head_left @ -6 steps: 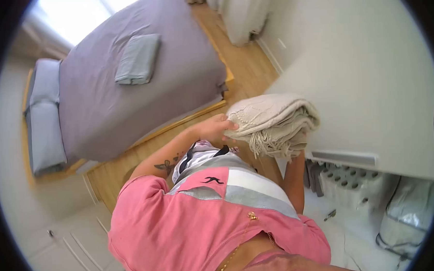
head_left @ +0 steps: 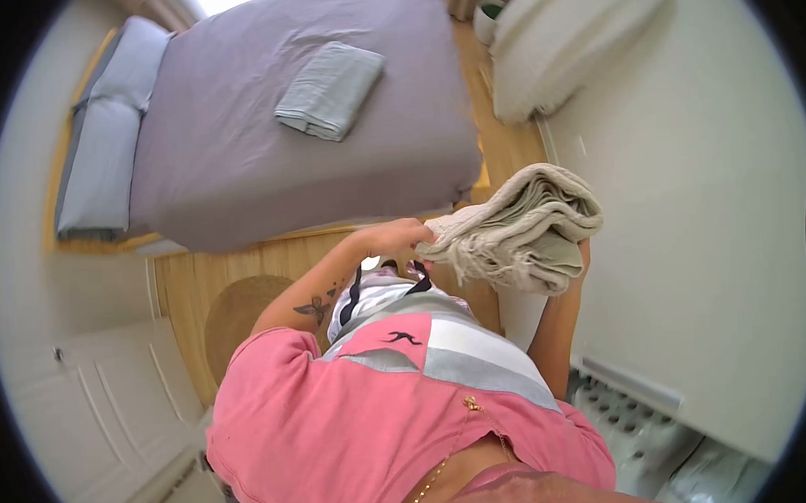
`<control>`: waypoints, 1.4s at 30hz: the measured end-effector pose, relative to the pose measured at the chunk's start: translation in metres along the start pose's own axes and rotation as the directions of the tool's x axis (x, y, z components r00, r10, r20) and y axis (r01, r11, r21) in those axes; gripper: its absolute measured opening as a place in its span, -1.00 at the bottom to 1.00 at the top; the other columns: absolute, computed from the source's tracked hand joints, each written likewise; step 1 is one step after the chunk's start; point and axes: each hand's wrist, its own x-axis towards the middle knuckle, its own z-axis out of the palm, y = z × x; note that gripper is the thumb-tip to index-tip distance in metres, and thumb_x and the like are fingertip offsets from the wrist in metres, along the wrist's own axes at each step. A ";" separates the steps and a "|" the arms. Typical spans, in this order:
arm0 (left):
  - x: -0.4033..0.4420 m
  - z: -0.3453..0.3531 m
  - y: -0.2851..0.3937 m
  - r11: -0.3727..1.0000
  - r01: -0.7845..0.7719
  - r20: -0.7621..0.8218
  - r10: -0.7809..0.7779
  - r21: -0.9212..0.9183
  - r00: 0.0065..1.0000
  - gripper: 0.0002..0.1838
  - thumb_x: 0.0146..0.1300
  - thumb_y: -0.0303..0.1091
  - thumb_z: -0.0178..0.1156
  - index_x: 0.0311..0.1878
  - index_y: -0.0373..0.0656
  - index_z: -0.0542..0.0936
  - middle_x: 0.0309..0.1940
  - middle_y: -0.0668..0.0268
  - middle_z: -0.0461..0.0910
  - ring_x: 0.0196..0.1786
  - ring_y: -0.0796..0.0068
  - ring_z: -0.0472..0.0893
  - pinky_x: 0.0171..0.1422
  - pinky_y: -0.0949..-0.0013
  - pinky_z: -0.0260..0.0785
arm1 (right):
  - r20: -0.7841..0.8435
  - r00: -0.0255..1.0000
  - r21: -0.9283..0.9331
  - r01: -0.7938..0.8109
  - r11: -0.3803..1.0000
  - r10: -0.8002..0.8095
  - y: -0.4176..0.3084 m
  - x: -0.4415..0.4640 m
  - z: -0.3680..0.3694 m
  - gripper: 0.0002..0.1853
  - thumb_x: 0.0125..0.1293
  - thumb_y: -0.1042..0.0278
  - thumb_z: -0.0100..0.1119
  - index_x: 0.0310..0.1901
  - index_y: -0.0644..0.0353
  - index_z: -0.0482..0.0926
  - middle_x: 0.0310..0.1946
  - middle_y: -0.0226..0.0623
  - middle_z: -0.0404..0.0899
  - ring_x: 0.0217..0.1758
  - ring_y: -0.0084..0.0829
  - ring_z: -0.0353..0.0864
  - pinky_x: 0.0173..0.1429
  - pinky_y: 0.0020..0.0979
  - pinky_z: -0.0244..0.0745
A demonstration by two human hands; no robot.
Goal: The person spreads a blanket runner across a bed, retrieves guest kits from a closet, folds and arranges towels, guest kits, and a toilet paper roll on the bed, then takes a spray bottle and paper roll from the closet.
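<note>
A folded cream knitted blanket (head_left: 519,224) with fringe hangs in front of my body, its stacked folds showing at the right end. My left hand (head_left: 401,238) is closed on the blanket's left edge, with the thumb side against the knit. My right hand (head_left: 585,254) holds the blanket from beneath at its right end; most of its fingers are hidden by the cloth.
Ahead is a bed with a mauve cover (head_left: 237,169), a folded grey-blue cloth (head_left: 331,88) and grey-blue pillows (head_left: 102,166). A white wall (head_left: 680,221) rises at right. A round brown mat (head_left: 244,317) lies on the wood floor; a white door (head_left: 95,400) is at left.
My view has turned, so the bed sits farther right and higher. The blanket has tilted, its right end raised to show more of the folds. Both hands keep hold.
</note>
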 end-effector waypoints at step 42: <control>0.305 -0.181 -0.129 0.963 0.114 -0.968 0.237 0.246 0.081 -0.25 -0.16 -0.09 0.32 0.13 -0.16 0.29 0.16 0.10 0.23 0.24 0.08 0.19 0.28 0.09 0.02 | 0.142 0.984 -0.989 0.136 -0.058 -0.110 0.062 0.399 -0.154 -0.89 -0.16 0.54 0.10 -0.53 0.16 0.41 -0.57 -0.51 0.27 -0.49 -0.60 0.18 -0.37 -0.55 0.17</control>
